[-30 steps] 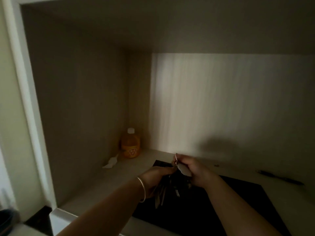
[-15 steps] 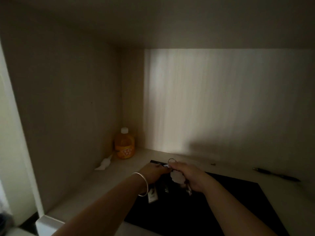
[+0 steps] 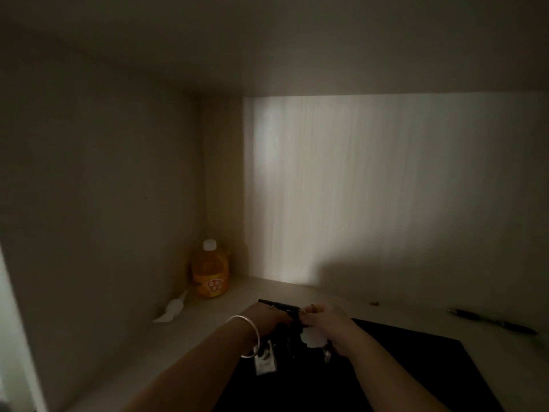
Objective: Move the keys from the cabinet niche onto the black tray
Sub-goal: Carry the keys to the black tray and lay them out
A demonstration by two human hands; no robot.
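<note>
Inside the dim niche a black tray [image 3: 410,364] lies flat on the shelf. Both hands meet over its far left part. My left hand [image 3: 266,318], with a silver bangle on the wrist, and my right hand [image 3: 329,325] both hold a bunch of keys [image 3: 292,337]. A white flower-shaped tag [image 3: 310,337] hangs under the right hand, and a pale rectangular tag [image 3: 264,362] lies low against the tray under the left wrist. The keys themselves are dark and hard to make out.
An orange bottle with a white cap [image 3: 211,273] stands in the back left corner. A crumpled white scrap [image 3: 172,310] lies in front of it. A dark pen [image 3: 493,321] rests on the shelf at right, with a small screw [image 3: 375,303] nearer the back wall.
Both hands have lowered the key bunch toward the tray, and the tags now hang lower against it. The view has pushed deeper into the niche.
</note>
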